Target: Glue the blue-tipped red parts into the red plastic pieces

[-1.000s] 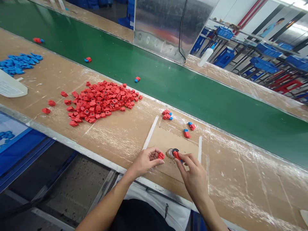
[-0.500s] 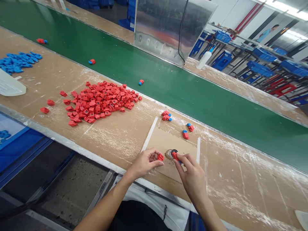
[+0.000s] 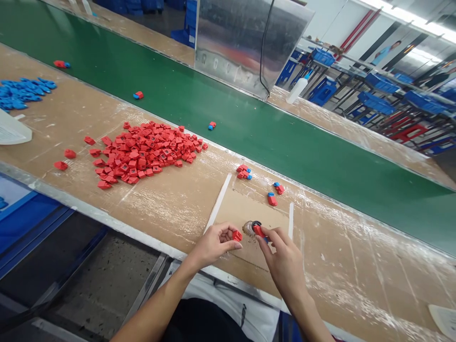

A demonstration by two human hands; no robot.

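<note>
My left hand (image 3: 214, 243) pinches a small red plastic piece (image 3: 237, 235) between thumb and fingertips, just above the cardboard pad (image 3: 245, 211). My right hand (image 3: 285, 262) holds another red piece (image 3: 259, 231) against a small round dark fixture (image 3: 251, 227) on the pad. A large heap of red pieces (image 3: 142, 152) lies to the left on the bench. Several red-and-blue joined pieces (image 3: 272, 199) lie just beyond the pad near the belt.
A green conveyor belt (image 3: 320, 156) runs behind the bench and carries a few red-and-blue pieces (image 3: 212, 125). A heap of blue pieces (image 3: 21, 90) and a white sheet (image 3: 12, 133) lie far left. A metal housing (image 3: 242, 38) and a white bottle (image 3: 296, 90) stand beyond the belt.
Both hands stay at the fixture with their red pieces. The pieces on the belt have drifted to the right, and the view has shifted a little.
</note>
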